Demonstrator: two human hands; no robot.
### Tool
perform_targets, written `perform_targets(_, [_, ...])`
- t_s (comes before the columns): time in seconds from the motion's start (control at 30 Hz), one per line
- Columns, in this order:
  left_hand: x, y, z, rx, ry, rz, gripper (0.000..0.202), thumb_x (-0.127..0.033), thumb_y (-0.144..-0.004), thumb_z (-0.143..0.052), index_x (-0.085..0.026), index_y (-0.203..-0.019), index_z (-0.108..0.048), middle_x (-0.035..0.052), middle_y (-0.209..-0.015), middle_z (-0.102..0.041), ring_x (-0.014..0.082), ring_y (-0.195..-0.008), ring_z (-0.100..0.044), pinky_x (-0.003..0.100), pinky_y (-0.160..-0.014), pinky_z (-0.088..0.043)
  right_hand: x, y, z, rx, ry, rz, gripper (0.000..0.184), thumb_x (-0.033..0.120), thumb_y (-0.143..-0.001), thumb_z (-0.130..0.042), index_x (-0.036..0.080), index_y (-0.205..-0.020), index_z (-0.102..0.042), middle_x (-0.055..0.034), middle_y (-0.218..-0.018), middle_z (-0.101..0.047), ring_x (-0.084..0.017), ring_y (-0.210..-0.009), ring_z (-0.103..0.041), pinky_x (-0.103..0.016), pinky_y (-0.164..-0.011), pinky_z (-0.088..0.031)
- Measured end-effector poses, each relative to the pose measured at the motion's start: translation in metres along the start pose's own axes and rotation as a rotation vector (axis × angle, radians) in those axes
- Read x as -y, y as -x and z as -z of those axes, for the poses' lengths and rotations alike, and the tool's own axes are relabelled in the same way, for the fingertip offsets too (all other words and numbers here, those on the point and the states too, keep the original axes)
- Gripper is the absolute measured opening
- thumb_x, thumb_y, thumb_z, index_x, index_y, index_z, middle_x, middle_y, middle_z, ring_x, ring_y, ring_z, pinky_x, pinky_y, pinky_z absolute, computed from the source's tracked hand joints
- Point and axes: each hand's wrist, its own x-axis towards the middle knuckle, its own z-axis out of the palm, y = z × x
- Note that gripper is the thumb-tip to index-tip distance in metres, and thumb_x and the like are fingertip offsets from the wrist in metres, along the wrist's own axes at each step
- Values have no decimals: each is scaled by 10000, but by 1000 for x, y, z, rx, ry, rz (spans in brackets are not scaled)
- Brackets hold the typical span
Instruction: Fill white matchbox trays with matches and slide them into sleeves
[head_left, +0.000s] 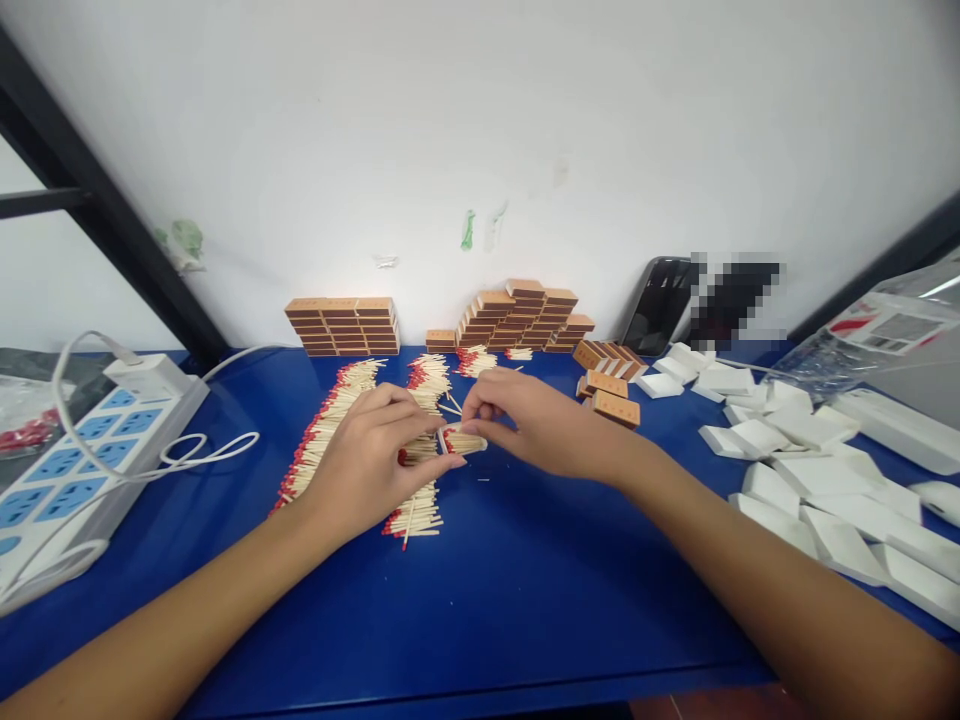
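Observation:
My left hand [379, 445] is closed around the left end of a small white matchbox tray [442, 441], thumb along the near side and fingers on the far side. Red-tipped matches [466, 440] lie in this tray, heads to the left. At its right end my right hand [521, 420] pinches at the matches with thumb and index finger; the fingertips partly hide what they grip. Behind and below my left hand spread long rows of loose matches [322, 440], and a second band of matches [416, 512] runs under the tray.
Stacked brown matchboxes [341, 327] stand against the wall, with a stepped pile of matchboxes [517, 318] beside them. Several loose matchboxes [616, 408] lie right of my hand. White empty trays [817, 470] heap at the right. A power strip [97, 450] with cables sits left.

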Motion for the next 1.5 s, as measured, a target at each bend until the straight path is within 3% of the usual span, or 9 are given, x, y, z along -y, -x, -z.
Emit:
perform_targets(0.2, [2,1,0,15,-4,-4,294,-424,-887,-840,-173,-1028,-781,56,-882,-782,250,-919,-636,437,-858,-540,-7,-4,-6,-23,-4,-11,79,220,-991,-677,197,-920,-701,-35,-893,-683,-178,-847,-604,-302,-760,-452])
perform_targets(0.3, [2,1,0,2,8,-2,295,-420,-881,-847,-183,-1044,-777,45,-859,-773,247,-920,-631,437,-866,-540,-40,-7,11,-148,73,-127,128,251,-993,-662,195,-891,-715,-44,-860,-691,-189,-786,-611,-319,-731,-457])
perform_targets(0.37, [1,1,-1,-5,15,-3,294,-409,-875,-855,-183,-1045,-773,42,-848,-769,247,-919,-631,436,-867,-539,-70,-7,22,-220,227,-185,77,228,-964,-679,182,-946,-738,-88,-928,-713,-242,-885,-637,-365,-813,-479])
perform_targets(0.47, [0,1,-1,-9,14,-5,297,-404,-870,-860,-177,-1038,-767,41,-848,-773,250,-919,-644,440,-872,-538,-107,-5,28,-196,375,-200,186,265,-968,-671,164,-1097,-760,-152,-1070,-739,-324,-1074,-626,-449,-966,-471])
perform_targets(0.57, [0,1,-1,-11,10,-4,292,-405,-869,-861,-184,-1035,-768,42,-853,-778,254,-928,-653,437,-872,-539,-125,-5,25,-133,433,-175,209,301,-980,-650,179,-1105,-766,-160,-1088,-731,-337,-1094,-605,-464,-984,-460])
perform_targets(0.8, [0,0,-1,-15,9,-7,304,-426,-877,-852,-180,-1040,-775,38,-818,-772,249,-902,-656,435,-857,-537,-133,-9,20,-65,491,-206,184,219,-990,-590,172,-861,-711,-155,-970,-726,-300,-987,-608,-418,-941,-446])
perform_targets(1.03, [-1,0,-1,-10,13,5,310,-429,-870,-857,-187,-1048,-779,37,-810,-768,252,-901,-660,434,-854,-537,-137,-9,19,-110,553,-214,181,234,-1009,-573,149,-1056,-726,-175,-1094,-717,-318,-1066,-584,-430,-962,-447])
perform_targets(1.27, [-1,1,-1,-8,16,9,297,-419,-867,-863,-197,-1046,-781,38,-832,-777,254,-921,-666,441,-866,-538,-137,-9,20,-106,570,-227,221,245,-1013,-576,132,-1093,-749,-193,-1110,-718,-329,-1089,-578,-443,-972,-443])
perform_targets(1.5, [1,1,-2,-3,4,8,292,-428,-878,-851,-195,-1037,-776,43,-849,-784,253,-925,-668,436,-871,-536,-130,-11,20,-114,510,-235,174,177,-993,-580,145,-915,-732,-167,-1004,-724,-305,-1010,-596,-409,-930,-450])
